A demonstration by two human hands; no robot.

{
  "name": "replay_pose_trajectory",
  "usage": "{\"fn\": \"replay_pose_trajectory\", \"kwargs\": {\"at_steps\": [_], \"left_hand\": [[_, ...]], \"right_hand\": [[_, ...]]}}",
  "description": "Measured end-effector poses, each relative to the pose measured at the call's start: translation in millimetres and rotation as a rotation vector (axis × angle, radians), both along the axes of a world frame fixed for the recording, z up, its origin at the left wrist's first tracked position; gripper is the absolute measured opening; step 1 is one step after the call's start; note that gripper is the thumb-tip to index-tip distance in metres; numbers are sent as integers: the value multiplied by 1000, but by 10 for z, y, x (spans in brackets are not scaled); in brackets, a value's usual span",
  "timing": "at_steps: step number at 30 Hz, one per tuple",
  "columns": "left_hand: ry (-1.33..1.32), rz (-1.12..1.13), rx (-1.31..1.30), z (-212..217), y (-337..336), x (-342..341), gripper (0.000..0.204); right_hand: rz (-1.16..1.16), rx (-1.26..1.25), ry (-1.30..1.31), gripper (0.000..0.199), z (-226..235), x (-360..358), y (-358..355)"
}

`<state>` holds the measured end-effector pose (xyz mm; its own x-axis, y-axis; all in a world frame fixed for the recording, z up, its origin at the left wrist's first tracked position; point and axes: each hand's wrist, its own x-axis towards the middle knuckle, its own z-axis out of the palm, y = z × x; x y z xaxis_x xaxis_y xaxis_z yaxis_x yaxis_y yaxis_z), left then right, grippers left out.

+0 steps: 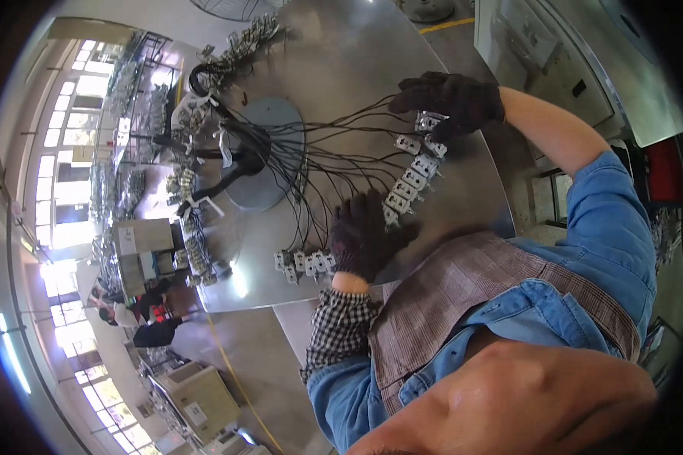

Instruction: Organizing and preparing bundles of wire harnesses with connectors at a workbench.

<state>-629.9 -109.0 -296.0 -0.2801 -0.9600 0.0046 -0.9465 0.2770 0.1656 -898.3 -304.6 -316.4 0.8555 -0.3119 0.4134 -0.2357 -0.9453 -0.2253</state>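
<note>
My left hand [360,235], in a dark glove, lies open with fingers stretched forward and thumb apart. It rests beside a short row of white socket-like blocks [307,263] and partly covers its right end. My right hand [454,105], also gloved, curls its fingers and thumb around a white socket-like block [430,121] at the right; part of that grip is hidden. Between my hands a slanting row of similar blocks [410,182] lies on the metal table [349,57]. Thin black wires [326,144] run from the blocks to a thick dark cable bundle [248,148].
The bundle lies over a round grey disc [281,114] on the table. More block clusters [239,45] hang along the far left edge. Cardboard boxes [143,236] stand beyond it, near another person [159,322]. A pale cabinet [542,68] stands past the right edge.
</note>
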Motion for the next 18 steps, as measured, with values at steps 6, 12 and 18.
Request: {"fn": "replay_pose_trajectory", "kwargs": {"at_steps": [6, 12, 18], "left_hand": [[195, 143, -130, -93, -407, -746, 65], [80, 105, 55, -167, -312, -693, 54], [105, 67, -101, -274, -223, -632, 55]], "right_hand": [[-72, -745, 372, 73, -18, 474, 190], [-31, 87, 407, 67, -57, 256, 270], [1, 20, 269, 52, -9, 404, 531]]}}
